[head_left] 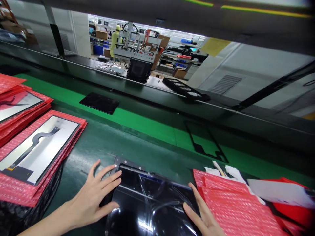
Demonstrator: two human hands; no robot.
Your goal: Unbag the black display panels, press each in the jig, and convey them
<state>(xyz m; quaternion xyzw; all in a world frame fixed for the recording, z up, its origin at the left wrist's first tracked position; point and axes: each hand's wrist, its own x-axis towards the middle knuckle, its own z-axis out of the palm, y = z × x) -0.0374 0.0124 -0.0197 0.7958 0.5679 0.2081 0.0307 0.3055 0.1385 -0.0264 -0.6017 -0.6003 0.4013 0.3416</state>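
A glossy black display panel (152, 200) lies in front of me on a dark flat fixture (128, 163) whose corner shows at the upper left. Reflections and what look like film creases run across the panel. My left hand (93, 193) has its fingers spread, the tips touching the left edge and upper left corner. At the opposite side, my right hand (203, 214) rests with its thumb on the panel's face and another finger along the right edge. Both visible fingers are stretched out and apart; the rest of that hand is cut off by the frame.
Red bubble bags with a silver-backed screen (56, 141) on top are stacked at left. More red bubble bags (228, 200) lie at right beside white scraps. Across the green belt (137, 123) are a black panel (99, 103) and a thin black frame (206, 141).
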